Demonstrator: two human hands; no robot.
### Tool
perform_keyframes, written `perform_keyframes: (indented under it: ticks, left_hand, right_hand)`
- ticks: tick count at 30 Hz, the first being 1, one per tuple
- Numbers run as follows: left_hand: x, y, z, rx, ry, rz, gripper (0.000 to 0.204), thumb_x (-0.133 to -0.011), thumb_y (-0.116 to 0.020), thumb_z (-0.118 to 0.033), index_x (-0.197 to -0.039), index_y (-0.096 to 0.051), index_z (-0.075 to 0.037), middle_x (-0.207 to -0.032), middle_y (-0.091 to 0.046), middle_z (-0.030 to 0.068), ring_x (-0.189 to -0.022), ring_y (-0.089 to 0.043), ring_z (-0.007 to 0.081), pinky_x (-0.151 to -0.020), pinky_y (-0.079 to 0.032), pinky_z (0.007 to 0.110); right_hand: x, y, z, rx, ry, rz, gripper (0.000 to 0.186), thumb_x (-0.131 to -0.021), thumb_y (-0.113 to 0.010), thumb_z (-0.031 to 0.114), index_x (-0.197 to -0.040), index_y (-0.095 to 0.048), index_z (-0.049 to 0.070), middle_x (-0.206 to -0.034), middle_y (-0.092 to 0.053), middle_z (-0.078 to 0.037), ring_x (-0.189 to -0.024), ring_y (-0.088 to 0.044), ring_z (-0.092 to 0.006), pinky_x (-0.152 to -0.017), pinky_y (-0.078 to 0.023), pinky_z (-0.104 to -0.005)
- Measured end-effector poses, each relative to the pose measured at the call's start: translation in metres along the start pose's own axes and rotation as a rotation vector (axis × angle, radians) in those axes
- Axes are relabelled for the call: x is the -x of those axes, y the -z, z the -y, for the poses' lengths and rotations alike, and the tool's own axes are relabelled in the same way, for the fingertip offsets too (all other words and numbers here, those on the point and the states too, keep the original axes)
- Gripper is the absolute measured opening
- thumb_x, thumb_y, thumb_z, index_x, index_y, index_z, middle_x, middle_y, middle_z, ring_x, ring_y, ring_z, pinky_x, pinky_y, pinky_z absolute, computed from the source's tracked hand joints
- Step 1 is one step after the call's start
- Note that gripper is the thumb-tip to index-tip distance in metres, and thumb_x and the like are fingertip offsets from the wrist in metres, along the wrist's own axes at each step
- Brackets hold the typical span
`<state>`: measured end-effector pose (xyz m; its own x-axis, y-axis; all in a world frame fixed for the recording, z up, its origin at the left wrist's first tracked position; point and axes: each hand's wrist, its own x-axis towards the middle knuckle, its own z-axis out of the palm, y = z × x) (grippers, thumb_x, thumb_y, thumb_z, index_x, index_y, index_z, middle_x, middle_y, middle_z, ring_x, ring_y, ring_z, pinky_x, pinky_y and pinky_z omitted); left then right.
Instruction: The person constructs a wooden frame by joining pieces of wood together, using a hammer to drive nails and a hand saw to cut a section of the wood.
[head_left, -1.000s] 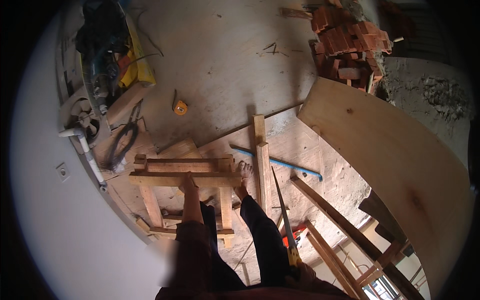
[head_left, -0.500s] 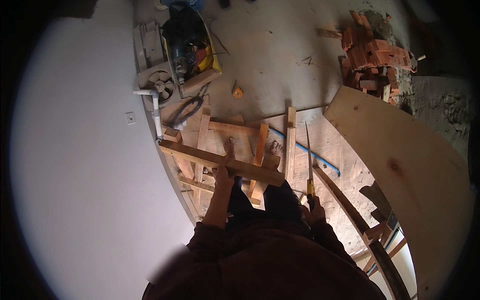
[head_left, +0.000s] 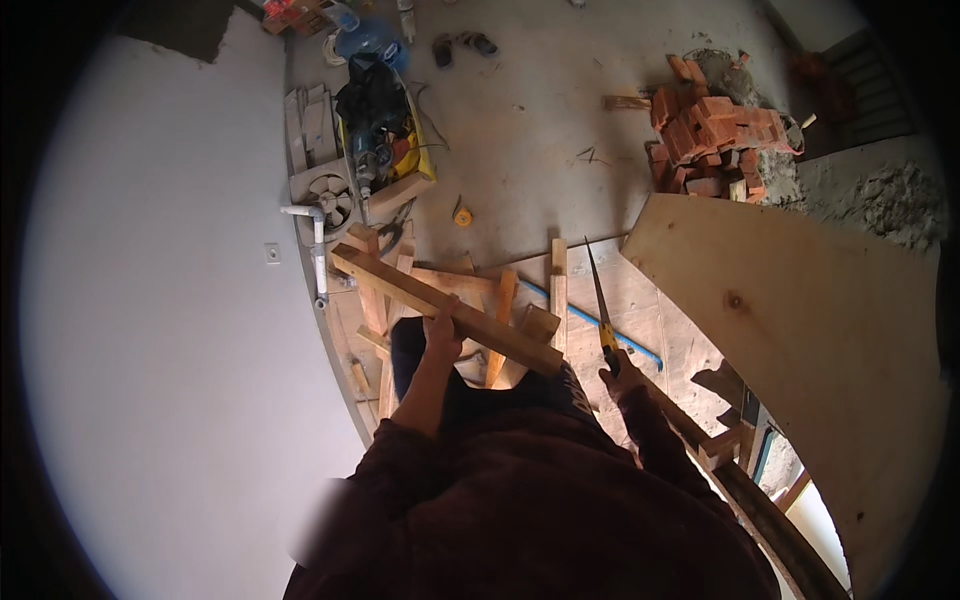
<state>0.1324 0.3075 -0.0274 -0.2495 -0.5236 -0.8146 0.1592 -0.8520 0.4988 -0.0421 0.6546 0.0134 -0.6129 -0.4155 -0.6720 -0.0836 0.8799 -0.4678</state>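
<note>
My left hand grips a long squared wooden beam near its middle; the beam slants from the upper left down toward my lap. In my right hand is a handsaw with a yellow and black handle, its narrow blade pointing up and away from me. The saw is apart from the beam, to its right. Under the beam stands a rough frame of wooden pieces, partly hidden by the beam and my legs. An upright wooden post rises between the beam and the saw.
A large plywood sheet fills the right side. Red bricks are piled beyond it. A blue pipe lies on the floor. To the left are a white wall, a fan, a toolbox and a tape measure.
The view has shifted, showing more of the far floor. My left hand has brought the beam to a steeper slant, its far end farther from me. The right hand has raised the saw forward.
</note>
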Motion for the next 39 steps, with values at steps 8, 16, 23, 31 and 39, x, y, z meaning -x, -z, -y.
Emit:
perform_keyframes:
  ticks: [8,16,23,31,39]
  left_hand:
    - [0.027,-0.025,-0.031,-0.203,-0.065,0.006,0.039,-0.077,-0.074,-0.018,-0.107,-0.05,-0.01,-0.092,-0.054,0.0054,-0.077,-0.059,0.0189,-0.061,-0.054,0.036]
    - [0.082,-0.112,-0.09,-0.333,-0.168,0.137,0.025,-0.085,-0.065,-0.021,-0.103,-0.056,-0.005,-0.093,-0.06,0.008,-0.089,-0.062,0.0228,-0.078,-0.053,0.04]
    - [0.145,-0.182,-0.22,-0.477,-0.103,0.516,0.036,-0.085,-0.065,-0.029,-0.107,-0.053,-0.003,-0.099,-0.061,0.0137,-0.09,-0.063,0.0276,-0.082,-0.054,0.043]
    - [0.141,-0.257,-0.297,-0.737,0.007,0.542,0.04,-0.079,-0.067,-0.023,-0.109,-0.049,-0.002,-0.095,-0.06,0.0137,-0.084,-0.062,0.0264,-0.079,-0.054,0.044]
    - [0.057,-0.348,-0.296,-0.916,0.041,0.833,0.022,-0.071,-0.059,-0.011,-0.089,-0.054,0.001,-0.082,-0.059,0.0123,-0.069,-0.059,0.0223,-0.069,-0.053,0.037]
  right_hand:
    - [-0.013,-0.016,-0.039,0.008,0.055,-0.006,0.046,-0.079,-0.072,0.027,-0.116,-0.051,0.009,-0.099,-0.067,-0.014,-0.094,-0.065,-0.0336,-0.081,-0.051,-0.0407]
    - [-0.037,-0.068,-0.071,-0.284,0.041,0.021,0.04,-0.078,-0.068,0.027,-0.108,-0.054,0.005,-0.091,-0.065,-0.015,-0.087,-0.065,-0.0298,-0.079,-0.05,-0.0411]
    - [-0.028,-0.076,-0.041,-0.402,0.132,-0.091,0.039,-0.077,-0.07,0.03,-0.102,-0.054,0.004,-0.071,-0.061,-0.007,-0.063,-0.06,-0.018,-0.062,-0.05,-0.0328]
    - [-0.02,-0.064,0.01,-0.345,0.051,-0.222,0.041,-0.076,-0.067,0.03,-0.107,-0.056,0.005,-0.069,-0.065,-0.011,-0.06,-0.064,-0.0222,-0.06,-0.052,-0.0361]
    - [0.036,-0.101,0.037,-0.246,-0.241,-0.324,0.053,-0.073,-0.07,0.034,-0.113,-0.053,0.005,-0.098,-0.064,-0.023,-0.095,-0.062,-0.0404,-0.082,-0.049,-0.0478]
